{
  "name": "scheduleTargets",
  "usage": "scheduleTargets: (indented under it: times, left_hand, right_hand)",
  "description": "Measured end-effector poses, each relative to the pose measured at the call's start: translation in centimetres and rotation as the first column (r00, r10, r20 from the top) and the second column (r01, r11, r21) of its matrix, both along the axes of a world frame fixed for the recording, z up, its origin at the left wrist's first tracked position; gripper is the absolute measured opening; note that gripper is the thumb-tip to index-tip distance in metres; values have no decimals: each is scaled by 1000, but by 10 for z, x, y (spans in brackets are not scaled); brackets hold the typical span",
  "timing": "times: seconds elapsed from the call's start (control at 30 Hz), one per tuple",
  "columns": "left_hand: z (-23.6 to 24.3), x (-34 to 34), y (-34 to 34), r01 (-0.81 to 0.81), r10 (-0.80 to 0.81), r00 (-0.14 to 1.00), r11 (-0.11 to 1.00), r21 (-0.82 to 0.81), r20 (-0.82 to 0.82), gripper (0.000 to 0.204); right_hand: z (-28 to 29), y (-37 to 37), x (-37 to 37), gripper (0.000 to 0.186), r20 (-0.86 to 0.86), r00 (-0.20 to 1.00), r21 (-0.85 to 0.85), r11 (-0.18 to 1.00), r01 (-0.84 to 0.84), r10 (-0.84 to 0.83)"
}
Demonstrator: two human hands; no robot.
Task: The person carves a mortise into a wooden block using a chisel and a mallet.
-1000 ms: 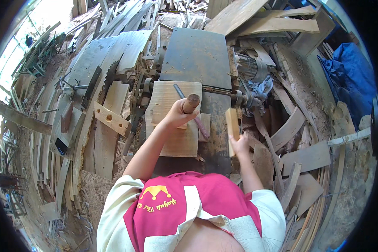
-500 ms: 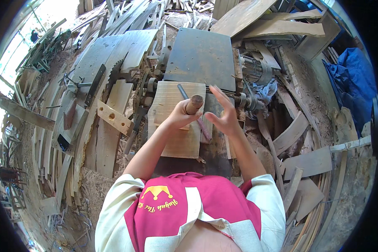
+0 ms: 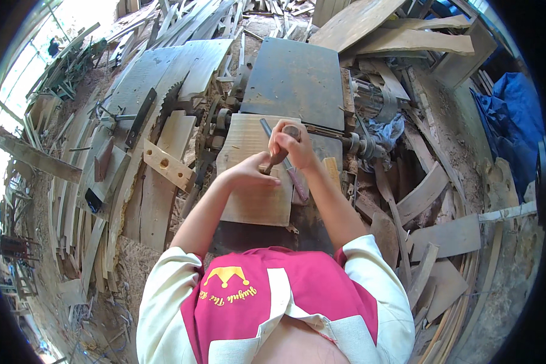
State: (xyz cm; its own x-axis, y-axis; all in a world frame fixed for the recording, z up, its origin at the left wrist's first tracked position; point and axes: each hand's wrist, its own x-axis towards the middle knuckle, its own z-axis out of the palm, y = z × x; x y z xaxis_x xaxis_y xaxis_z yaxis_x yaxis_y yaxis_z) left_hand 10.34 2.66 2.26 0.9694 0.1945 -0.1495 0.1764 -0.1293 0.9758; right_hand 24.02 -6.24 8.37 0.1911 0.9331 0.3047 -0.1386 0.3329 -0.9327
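Observation:
My right hand (image 3: 294,142) is closed around the top of a round wooden-handled tool (image 3: 276,159) held upright over a pale board (image 3: 252,209). My left hand (image 3: 249,170) curls around the tool's lower part, just below and left of the right hand; the tool's lower end is hidden by my fingers. A rod (image 3: 297,185), dark metal at its far end and pinkish nearer me, lies diagonally beside my hands on the board. A pale wooden block (image 3: 330,168) lies to their right on the dark machine bed (image 3: 315,215).
A metal plate (image 3: 291,79) sits beyond the board, with a motor (image 3: 373,100) at its right. A toothed saw blade (image 3: 167,103) and a holed wooden piece (image 3: 167,164) are at left. Scrap planks (image 3: 424,191) surround the machine. A blue tarp (image 3: 503,115) hangs at far right.
My right hand let go of the pale block, reached across, and now grips the tool's top. My left hand has moved down from the handle's top to its lower part.

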Motion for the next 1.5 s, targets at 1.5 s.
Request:
scheduleTargets:
  times: [1.5]
  left_hand:
    - [-78,-19,8,-217,156,970,216,952,186,62]
  right_hand:
    - [-8,31,21,33,-175,857,-102,875,473,-484]
